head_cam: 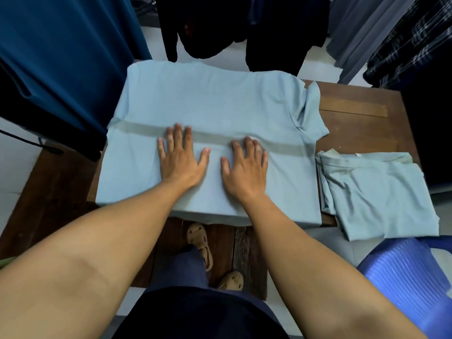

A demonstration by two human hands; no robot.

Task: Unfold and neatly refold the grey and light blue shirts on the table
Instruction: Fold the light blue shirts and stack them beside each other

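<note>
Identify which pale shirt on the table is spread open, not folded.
The big shirt in the middle, lying flat under the left hand and right hand. The other shirt, at the table's right edge, is folded small and untouched.

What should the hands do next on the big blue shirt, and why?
Probably slide both hands outward to smooth the cloth. The left hand and right hand lie flat, palms down, near the middle of the light blue shirt, which is spread over the table. Its sleeve on the right looks crumpled, so it likely needs flattening before any fold.
</note>
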